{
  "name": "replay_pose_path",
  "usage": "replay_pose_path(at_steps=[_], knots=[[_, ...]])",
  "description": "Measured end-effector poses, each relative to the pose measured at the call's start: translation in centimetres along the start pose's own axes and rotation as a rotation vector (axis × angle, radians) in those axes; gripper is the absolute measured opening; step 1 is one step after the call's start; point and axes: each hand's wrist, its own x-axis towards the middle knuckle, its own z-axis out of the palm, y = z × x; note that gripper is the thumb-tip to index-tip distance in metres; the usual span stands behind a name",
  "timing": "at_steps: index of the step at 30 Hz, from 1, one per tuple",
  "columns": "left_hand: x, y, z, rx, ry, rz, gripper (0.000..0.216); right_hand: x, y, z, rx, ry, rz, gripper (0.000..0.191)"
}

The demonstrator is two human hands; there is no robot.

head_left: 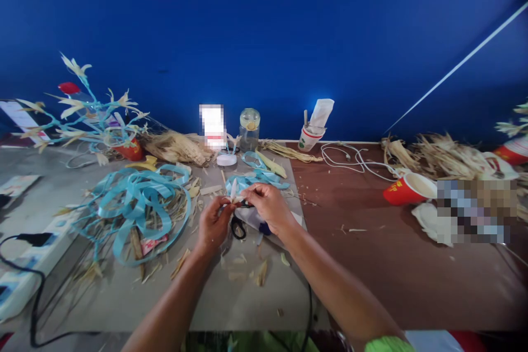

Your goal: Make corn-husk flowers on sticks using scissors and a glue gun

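Note:
My left hand (214, 220) is closed, its fingertips pinching the base of a small pale corn-husk flower (233, 188) whose petal points up. From the other side, my right hand (268, 206) pinches the same flower with thumb and forefinger. Directly below them lie black-handled scissors (238, 228), their blades hidden. A pile of light-blue ribbon (140, 203) spreads left of my left hand, and more blue ribbon (258, 177) lies behind my hands. Husk scraps (260, 274) are scattered on the grey table surface in front.
Blue-stemmed husk flowers (86, 104) stand in a red cup at left. A glass jar (249, 135), a lit phone (213, 127) on a stand and a white cup (310, 137) line the wall. A red paper cup (406, 188) lies tipped at right. A power strip (39, 261) sits at left.

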Motion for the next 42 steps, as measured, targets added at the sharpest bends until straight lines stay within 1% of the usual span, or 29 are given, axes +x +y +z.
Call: replay_pose_path(at_steps=[4,8,10,12,14,16,18,20,23,25,28,30,32,37,42], knots=[[0.1,0.6,-0.1,0.129,0.002,0.118,0.006,0.2,-0.5,-0.7,-0.021,0.054,0.000,0.025],[0.2,0.6,-0.2,0.230,0.007,0.229,0.005,0.5,-0.8,-1.5,0.036,0.071,0.010,0.026],[0.2,0.4,-0.3,0.252,0.006,0.257,0.007,0.8,-1.1,-2.0,0.074,0.095,0.002,0.025],[0.2,0.4,-0.3,0.266,0.017,0.267,0.009,1.0,-1.5,-2.6,0.115,0.150,-0.028,0.027],[0.3,0.4,-0.4,0.280,0.041,0.276,0.012,1.1,-1.9,-3.2,0.143,0.210,-0.068,0.033],[0.4,0.4,-0.5,0.290,0.068,0.285,0.012,1.2,-2.1,-3.7,0.122,0.235,-0.095,0.040],[0.5,0.1,-0.6,0.291,0.095,0.290,0.012,1.3,-2.0,-4.1,-0.012,0.200,-0.116,0.042],[0.6,-0.3,-0.8,0.294,0.124,0.285,0.010,1.4,-1.6,-4.1,-0.273,0.109,-0.160,0.034],[0.8,-0.6,-1.0,0.317,0.161,0.314,0.010,1.5,-0.9,-3.7,-0.779,-0.061,-0.199,0.020],[0.9,-0.6,-1.1,0.330,0.169,0.354,0.011,1.6,-0.6,-3.2,-1.075,-0.191,-0.176,0.018],[1.0,-0.4,-1.2,0.359,0.187,0.369,0.014,1.5,-0.3,-2.5,-1.371,-0.362,-0.184,0.020],[1.0,-0.4,-1.3,0.381,0.204,0.355,0.015,1.4,-0.1,-2.1,-1.477,-0.414,-0.210,0.021],[0.9,-0.6,-1.4,0.392,0.212,0.348,0.015,1.3,0.1,-1.7,-1.538,-0.430,-0.231,0.022],[1.0,-1.3,-1.5,0.374,0.255,0.345,0.011,0.2,0.2,-0.5,-1.595,-0.386,-0.331,0.033],[1.1,-1.2,-1.5,0.378,0.264,0.312,0.011,-1.1,0.4,0.7,-1.658,-0.407,-0.301,0.048]])
